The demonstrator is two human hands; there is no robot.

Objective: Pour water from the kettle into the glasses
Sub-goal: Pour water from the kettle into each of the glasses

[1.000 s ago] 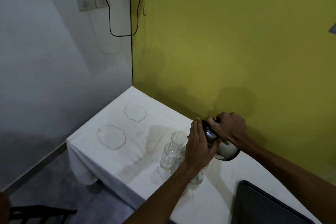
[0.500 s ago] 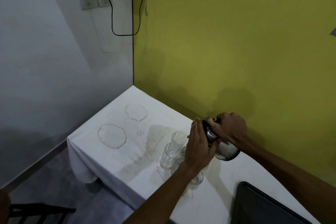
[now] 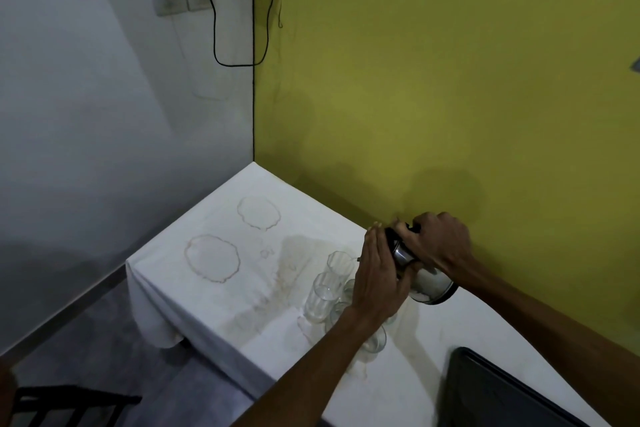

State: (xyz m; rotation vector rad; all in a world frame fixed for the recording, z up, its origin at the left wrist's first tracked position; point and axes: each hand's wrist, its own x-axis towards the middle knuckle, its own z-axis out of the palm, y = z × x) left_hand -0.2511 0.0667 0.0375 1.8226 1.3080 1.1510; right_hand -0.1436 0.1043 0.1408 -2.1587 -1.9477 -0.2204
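A steel kettle (image 3: 429, 282) hangs tilted to the left above a cluster of several clear glasses (image 3: 323, 295) on the white tablecloth (image 3: 214, 288). My right hand (image 3: 440, 241) grips the kettle's black top and handle from the right. My left hand (image 3: 377, 274) is pressed flat against the kettle's lid end on the left, above the glasses. The spout and part of the glass cluster are hidden behind my left hand. One short glass (image 3: 375, 343) shows below my left forearm. I cannot tell whether water is flowing.
The table sits in a corner between a grey wall and a yellow wall (image 3: 450, 80). Ring-shaped stains (image 3: 213, 258) mark the cloth's left half. A black tray (image 3: 498, 395) lies at the near right. A dark chair (image 3: 62, 406) stands at the lower left. A black cable (image 3: 214, 28) hangs on the wall.
Both hands and the tilted kettle stay in almost the same place above the glasses. Only the view shifts slightly.
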